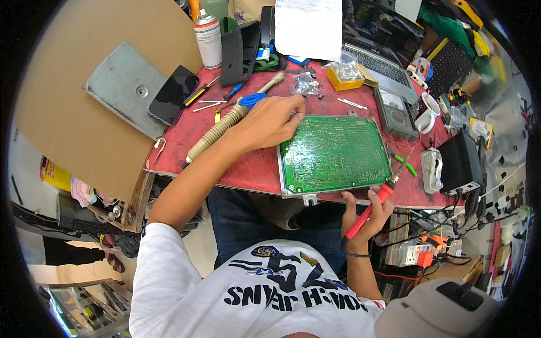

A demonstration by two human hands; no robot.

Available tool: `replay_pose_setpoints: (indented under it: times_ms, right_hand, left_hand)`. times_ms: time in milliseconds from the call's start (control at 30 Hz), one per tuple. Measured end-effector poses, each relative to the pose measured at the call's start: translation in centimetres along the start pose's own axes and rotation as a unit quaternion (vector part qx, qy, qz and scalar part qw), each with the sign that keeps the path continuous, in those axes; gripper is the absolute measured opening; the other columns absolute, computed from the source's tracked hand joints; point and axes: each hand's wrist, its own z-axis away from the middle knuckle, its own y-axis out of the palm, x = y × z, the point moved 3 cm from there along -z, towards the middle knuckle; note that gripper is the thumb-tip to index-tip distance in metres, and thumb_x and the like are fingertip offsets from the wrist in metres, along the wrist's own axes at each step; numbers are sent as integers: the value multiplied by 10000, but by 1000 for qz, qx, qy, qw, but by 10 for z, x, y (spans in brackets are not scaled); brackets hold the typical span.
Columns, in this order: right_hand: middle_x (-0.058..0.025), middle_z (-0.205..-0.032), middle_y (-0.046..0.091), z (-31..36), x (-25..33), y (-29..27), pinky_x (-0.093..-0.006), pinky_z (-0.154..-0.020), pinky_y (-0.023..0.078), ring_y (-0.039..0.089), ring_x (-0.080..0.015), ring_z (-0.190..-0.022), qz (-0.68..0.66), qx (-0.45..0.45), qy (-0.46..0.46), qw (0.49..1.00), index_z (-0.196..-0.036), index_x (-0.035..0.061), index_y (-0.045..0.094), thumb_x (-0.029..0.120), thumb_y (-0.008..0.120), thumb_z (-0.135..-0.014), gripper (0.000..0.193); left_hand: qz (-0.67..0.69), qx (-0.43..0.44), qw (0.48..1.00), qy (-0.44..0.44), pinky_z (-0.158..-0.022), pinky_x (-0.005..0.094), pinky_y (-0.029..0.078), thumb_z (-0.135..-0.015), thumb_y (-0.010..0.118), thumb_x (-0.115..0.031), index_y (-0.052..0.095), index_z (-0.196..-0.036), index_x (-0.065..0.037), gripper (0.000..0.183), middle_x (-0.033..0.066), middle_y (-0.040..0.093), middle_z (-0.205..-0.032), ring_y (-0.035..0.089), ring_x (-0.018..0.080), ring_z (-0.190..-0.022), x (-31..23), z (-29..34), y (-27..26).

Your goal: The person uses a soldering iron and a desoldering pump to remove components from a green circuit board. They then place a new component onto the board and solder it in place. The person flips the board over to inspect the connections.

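Note:
A green circuit board [335,152] lies in a metal frame at the table's front edge, its face covered in solder points. My left hand [270,123] rests at the board's upper left corner with fingers curled together; whatever they may pinch is hidden. In my right hand [369,217] is a red-handled soldering iron [385,192]. Its metal tip points up and away, beside the board's right edge. The right thumb is close to the frame's lower edge. A beige ribbed tool with a blue ring [225,125] lies beyond my left forearm.
A spray can [208,42], a phone [173,96] and a yellow-handled screwdriver [197,94] are at the left. Farther right are a yellow box [345,79], laptop [378,56], multimeter [397,115], white mug [428,112] and black power box [461,164]. Cables hang below the table's right side.

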Motion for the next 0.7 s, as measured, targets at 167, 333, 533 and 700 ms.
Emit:
replay_pose_setpoints:
  times_ms: [167, 333, 533, 700]
  right_hand:
    - [-187, -1068, 599, 4, 6, 1, -424, -816, 485, 590, -381, -956, -34, 0, 60, 998, -1148, 65, 541, 41, 818, -720, 511]
    - [-181, -1113, 626, -16, -5, 13, -355, -875, 502, 621, -268, -1029, -73, 98, 96, 988, -1137, 19, 549, -1, 711, -814, 362]
    - [-148, -1035, 618, -50, -38, 33, -311, -812, 497, 620, -223, -919, -222, 134, 186, 948, -1133, 43, 553, 2, 602, -856, 284]
    - [-166, -1106, 620, -81, -66, 50, -321, -820, 512, 624, -223, -1010, -296, 178, 200, 917, -1186, 45, 511, 25, 606, -861, 339]
  left_hand:
    - [38, -17, 999, -20, -681, 423, 460, -909, 559, -180, 564, -920, -9, 171, 182, 616, -803, 615, 348, -775, -2, 25, -11]
    - [38, -58, 997, -37, -624, 359, 447, -899, 563, -156, 576, -894, -5, 152, 147, 619, -783, 591, 280, -686, -3, 42, -21]
    - [64, -100, 992, -45, -553, 319, 436, -886, 582, -104, 580, -884, 2, 107, 118, 603, -726, 564, 195, -591, -15, 52, -13]
    - [73, -106, 991, -36, -546, 328, 442, -870, 602, -62, 582, -876, 6, 71, 130, 603, -711, 575, 209, -577, -31, 48, 1]
